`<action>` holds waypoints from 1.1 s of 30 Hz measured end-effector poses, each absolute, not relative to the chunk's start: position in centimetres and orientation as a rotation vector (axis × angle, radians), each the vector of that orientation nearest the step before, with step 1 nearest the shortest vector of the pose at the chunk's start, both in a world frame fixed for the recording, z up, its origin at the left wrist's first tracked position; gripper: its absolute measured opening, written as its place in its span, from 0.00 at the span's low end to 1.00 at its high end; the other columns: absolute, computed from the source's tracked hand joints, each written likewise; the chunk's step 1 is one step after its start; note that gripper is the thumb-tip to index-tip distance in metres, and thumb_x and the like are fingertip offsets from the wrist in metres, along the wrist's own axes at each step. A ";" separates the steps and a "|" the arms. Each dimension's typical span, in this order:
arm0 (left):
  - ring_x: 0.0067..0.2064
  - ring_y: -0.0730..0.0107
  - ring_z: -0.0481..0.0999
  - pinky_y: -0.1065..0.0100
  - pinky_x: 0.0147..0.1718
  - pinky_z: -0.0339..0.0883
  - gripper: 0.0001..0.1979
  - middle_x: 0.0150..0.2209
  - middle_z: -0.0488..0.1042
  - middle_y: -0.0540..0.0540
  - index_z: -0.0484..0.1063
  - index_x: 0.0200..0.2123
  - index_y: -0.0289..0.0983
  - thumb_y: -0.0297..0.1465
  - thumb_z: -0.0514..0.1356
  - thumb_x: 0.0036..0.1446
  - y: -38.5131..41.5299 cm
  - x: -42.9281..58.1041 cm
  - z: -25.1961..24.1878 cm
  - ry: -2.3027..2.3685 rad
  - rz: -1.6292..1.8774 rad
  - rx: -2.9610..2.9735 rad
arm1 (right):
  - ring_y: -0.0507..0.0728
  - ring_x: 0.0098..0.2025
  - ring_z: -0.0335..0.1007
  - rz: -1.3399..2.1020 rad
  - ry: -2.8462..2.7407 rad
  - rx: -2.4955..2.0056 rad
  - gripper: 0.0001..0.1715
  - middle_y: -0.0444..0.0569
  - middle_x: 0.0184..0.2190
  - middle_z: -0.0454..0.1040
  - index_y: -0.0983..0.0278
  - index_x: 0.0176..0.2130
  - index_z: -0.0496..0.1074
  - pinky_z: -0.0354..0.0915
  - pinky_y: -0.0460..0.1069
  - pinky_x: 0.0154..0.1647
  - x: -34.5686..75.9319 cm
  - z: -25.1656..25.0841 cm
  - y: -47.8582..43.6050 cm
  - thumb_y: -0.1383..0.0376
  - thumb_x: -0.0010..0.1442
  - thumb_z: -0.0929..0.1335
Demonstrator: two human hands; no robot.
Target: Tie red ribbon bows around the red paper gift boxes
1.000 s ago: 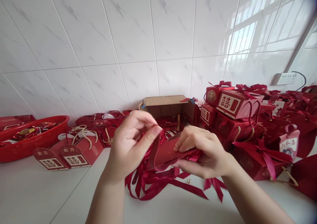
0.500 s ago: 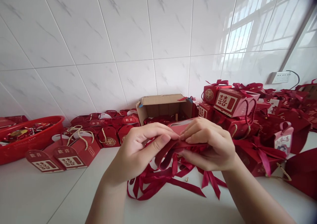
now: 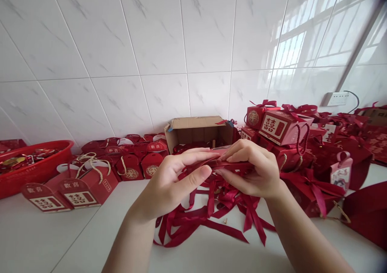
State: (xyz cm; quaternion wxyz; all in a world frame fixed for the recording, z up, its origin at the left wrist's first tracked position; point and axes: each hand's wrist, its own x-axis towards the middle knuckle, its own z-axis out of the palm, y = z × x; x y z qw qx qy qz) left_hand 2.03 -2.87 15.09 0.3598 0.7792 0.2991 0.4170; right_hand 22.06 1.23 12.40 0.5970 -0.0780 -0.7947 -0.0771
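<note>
Just over the tabletop, both hands hold a red card gift box [image 3: 211, 163], seen nearly edge-on as a thin folded shape. My left hand [image 3: 172, 180] presses it between straight fingers on top and the thumb underneath. My right hand [image 3: 254, 168] pinches its other side, fingertips bent over the upper edge and thumb below. Most of the box is hidden by the fingers. Beneath the hands lies a tangle of dark red ribbons [image 3: 223, 225] on the white table [image 3: 121, 240]. A tiny gold-coloured metal piece [image 3: 225, 221] rests among them.
An open cardboard box [image 3: 196, 122] stands against the tiled wall. Rope-handled red gift boxes [image 3: 81, 196] sit at left, beside a red basin [image 3: 30, 176] of wrapped sweets. Ribbon-tied boxes [image 3: 284, 126] are stacked at right, below a power socket [image 3: 336, 99].
The red card's curved lower part, which hung open between my hands, is now pressed up flatter. My left fingers have straightened along it. The view has shifted slightly.
</note>
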 end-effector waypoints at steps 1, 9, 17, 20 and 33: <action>0.60 0.60 0.67 0.63 0.60 0.62 0.16 0.55 0.73 0.47 0.74 0.51 0.43 0.36 0.58 0.61 -2.9 2.1 15.1 0.781 1.085 1.992 | 0.54 0.26 0.70 -0.182 -1.847 -0.187 0.12 0.45 0.24 0.72 0.61 0.31 0.64 0.67 0.50 0.25 22.1 12.4 1.2 0.72 0.52 0.72; 0.57 0.63 0.71 0.66 0.56 0.67 0.13 0.51 0.76 0.47 0.76 0.48 0.43 0.34 0.56 0.63 -2.9 2.3 15.1 0.803 1.118 2.007 | 0.54 0.27 0.71 -0.185 -1.843 -0.202 0.13 0.45 0.25 0.72 0.61 0.32 0.63 0.67 0.49 0.25 22.1 12.3 1.3 0.71 0.53 0.72; 0.50 0.68 0.74 0.69 0.50 0.70 0.08 0.45 0.76 0.49 0.70 0.45 0.43 0.31 0.55 0.63 -2.7 2.8 14.4 0.797 1.269 2.064 | 0.53 0.26 0.71 -0.223 -1.819 -0.203 0.13 0.45 0.25 0.72 0.61 0.32 0.63 0.67 0.49 0.25 21.9 12.5 1.2 0.71 0.53 0.72; 0.51 0.67 0.73 0.68 0.50 0.69 0.06 0.45 0.75 0.47 0.70 0.41 0.40 0.30 0.55 0.64 -2.8 2.8 14.4 0.789 1.225 2.131 | 0.53 0.26 0.71 -0.241 -1.808 -0.191 0.13 0.45 0.25 0.73 0.61 0.32 0.63 0.66 0.49 0.25 21.9 12.4 1.3 0.71 0.53 0.72; 0.55 0.66 0.68 0.69 0.54 0.65 0.13 0.51 0.69 0.45 0.68 0.44 0.38 0.25 0.62 0.55 -2.8 2.7 14.5 0.645 1.253 2.353 | 0.56 0.31 0.76 -0.158 -1.709 -0.129 0.14 0.49 0.29 0.76 0.62 0.30 0.63 0.69 0.49 0.26 21.3 12.1 1.4 0.74 0.52 0.72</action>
